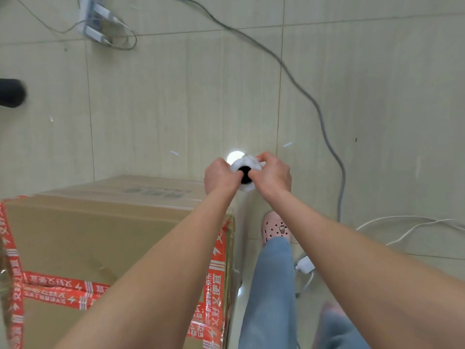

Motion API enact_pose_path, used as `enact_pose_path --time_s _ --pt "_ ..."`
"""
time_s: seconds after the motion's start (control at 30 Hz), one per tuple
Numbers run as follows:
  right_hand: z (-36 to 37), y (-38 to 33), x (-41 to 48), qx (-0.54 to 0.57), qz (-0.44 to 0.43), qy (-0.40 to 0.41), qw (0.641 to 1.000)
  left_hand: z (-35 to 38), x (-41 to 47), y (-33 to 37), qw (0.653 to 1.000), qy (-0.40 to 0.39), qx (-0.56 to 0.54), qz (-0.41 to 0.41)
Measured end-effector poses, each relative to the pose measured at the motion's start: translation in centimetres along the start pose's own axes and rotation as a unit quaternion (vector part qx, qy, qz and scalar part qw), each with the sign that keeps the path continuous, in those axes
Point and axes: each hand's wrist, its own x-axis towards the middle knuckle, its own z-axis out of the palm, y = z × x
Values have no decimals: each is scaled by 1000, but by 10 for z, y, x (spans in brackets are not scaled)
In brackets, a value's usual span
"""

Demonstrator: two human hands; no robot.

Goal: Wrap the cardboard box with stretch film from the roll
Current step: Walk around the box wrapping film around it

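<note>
A large cardboard box (95, 233) with red printed tape stands at the lower left, and glossy film shows along its right side. Beyond its far right corner I hold the stretch film roll (245, 163) upright, seen end-on with a white rim and a dark core hole. My left hand (218, 178) grips the roll from the left. My right hand (273, 172) grips it from the right, fingers curled over the top. The roll's lower part is hidden behind my hands.
A grey cable (314, 102) runs across the tiled floor from the top to the right. White cables and a charger (305, 265) lie at the right. A power strip (94, 18) sits top left. My foot in a pink clog (275, 227) stands beside the box.
</note>
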Motion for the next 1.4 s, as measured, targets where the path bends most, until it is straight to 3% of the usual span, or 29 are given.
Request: enact_pose_path --time_s 0.1,0.2,0.33,0.5,0.67,0.83,0.9,1.07,1.17,1.3,1.4 --pt "-4 -6 2 -17 -7 0 1000 -4 2 7 988 -6 118 102" --pt "-7 -7 4 -42 -6 -6 999 -2 4 15 950 4 214 229" --pt "-9 -6 6 -49 -1 -14 999 -4 8 24 923 -12 271 272" --pt "-11 -17 12 -104 -34 -22 994 -6 15 26 959 -3 189 209" --pt "-11 -47 28 -141 -97 -31 985 -18 28 22 995 49 31 76" --pt "-4 -67 38 -167 -101 -84 977 -24 26 17 979 94 -143 -112" --pt "-1 -74 42 -161 -98 -99 977 -30 30 16 984 76 -108 -118" --pt "2 -81 49 -192 -107 -129 967 -44 44 21 995 59 68 32" --pt "6 -88 54 -214 -119 -145 959 -51 54 21 990 44 112 68" --pt "15 -112 63 -285 -195 -158 925 -59 62 14 996 81 -3 -31" --pt "25 -132 68 -316 -235 -162 905 -61 66 10 978 117 -120 -127"
